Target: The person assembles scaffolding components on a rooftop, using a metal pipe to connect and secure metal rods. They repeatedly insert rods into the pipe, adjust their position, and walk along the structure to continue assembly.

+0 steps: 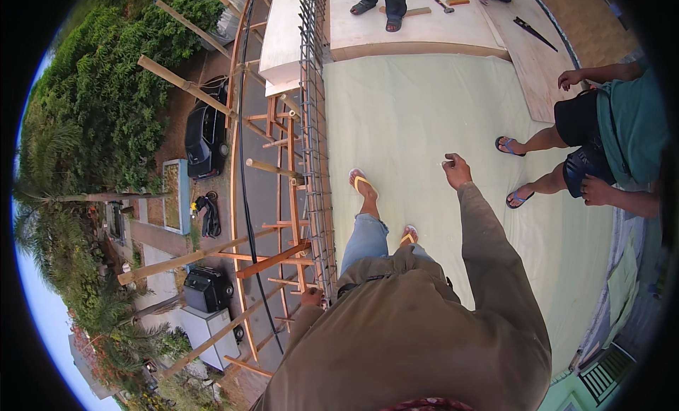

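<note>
My right hand (pixel 457 171) is out in front over a pale green sheet (pixel 417 114), its fingers curled in and nothing visible in them. Low at my left side, my left hand (pixel 311 296) is beside a long cage of steel reinforcing bars (pixel 316 128). Its fingers are too small and partly hidden to read, and I cannot tell whether it touches the bars. I stand on the sheet in yellow-strapped flip-flops (pixel 363 180), left foot forward.
At right stands a person in a teal shirt (pixel 633 128). Ahead, another person's sandalled feet (pixel 393 24) are on plywood (pixel 453 43) with a hammer (pixel 442 4) and handsaw (pixel 535 33). Beyond the bars, bamboo poles (pixel 185 86) and timber scaffolding overhang a drop to parked vehicles (pixel 205 135).
</note>
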Demonstrator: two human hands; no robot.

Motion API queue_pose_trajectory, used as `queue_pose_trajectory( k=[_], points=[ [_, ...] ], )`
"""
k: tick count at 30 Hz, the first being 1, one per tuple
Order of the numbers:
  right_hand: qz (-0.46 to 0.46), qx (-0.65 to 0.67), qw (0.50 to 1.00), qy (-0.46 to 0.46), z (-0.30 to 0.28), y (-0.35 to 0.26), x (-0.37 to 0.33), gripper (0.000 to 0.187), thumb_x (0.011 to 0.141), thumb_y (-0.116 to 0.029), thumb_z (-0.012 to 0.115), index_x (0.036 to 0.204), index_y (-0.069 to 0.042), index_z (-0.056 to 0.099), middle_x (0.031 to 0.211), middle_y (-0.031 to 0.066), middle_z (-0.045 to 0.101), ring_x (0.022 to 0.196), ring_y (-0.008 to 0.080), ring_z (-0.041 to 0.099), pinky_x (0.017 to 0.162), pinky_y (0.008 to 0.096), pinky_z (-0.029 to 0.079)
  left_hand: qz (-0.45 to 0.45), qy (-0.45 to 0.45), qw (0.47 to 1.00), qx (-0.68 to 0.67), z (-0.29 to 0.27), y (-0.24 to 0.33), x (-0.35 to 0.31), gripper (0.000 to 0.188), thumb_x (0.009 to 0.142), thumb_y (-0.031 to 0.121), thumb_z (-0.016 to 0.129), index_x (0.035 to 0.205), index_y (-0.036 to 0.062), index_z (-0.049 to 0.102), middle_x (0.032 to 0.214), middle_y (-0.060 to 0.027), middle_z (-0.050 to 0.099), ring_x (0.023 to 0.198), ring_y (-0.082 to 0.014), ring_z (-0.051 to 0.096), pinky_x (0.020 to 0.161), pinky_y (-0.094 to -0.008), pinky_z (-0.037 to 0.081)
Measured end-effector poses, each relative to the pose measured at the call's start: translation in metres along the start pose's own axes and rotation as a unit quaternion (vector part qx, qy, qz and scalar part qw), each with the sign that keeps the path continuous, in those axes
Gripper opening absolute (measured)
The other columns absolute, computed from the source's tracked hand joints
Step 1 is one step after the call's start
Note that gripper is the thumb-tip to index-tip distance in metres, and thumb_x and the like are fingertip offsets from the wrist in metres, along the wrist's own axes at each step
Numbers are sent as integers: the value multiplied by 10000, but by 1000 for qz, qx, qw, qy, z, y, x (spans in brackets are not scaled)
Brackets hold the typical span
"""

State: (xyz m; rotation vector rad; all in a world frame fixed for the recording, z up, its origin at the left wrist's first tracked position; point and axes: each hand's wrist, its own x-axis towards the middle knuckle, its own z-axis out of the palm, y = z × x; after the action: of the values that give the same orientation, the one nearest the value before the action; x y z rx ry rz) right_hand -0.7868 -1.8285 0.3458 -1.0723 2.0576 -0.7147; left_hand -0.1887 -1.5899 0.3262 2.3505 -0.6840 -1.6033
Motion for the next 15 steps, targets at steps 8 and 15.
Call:
queue_pose_trajectory(
  k=[8, 15],
  points=[
    [120, -170, 959, -192, 143, 26, 55, 447, 868, -288, 672, 1251, -63, 620, 1130, 193, 694, 1083, 339, 661, 957, 409, 524, 118, 39, 963, 241, 2, 133, 216, 412, 841, 310, 722, 1063, -36, 703, 934, -163, 733, 880, -257, 707, 786, -396, 556],
    [179, -142, 971, -69, 148, 19, 99, 395, 841, -315, 677, 1124, -40, 695, 1150, 173, 691, 1074, 325, 663, 931, 413, 525, 180, -50, 982, 18, -48, 424, 261, 272, 937, 244, 630, 968, -26, 630, 815, -99, 671, 673, -167, 658, 588, -326, 532]
  ],
)
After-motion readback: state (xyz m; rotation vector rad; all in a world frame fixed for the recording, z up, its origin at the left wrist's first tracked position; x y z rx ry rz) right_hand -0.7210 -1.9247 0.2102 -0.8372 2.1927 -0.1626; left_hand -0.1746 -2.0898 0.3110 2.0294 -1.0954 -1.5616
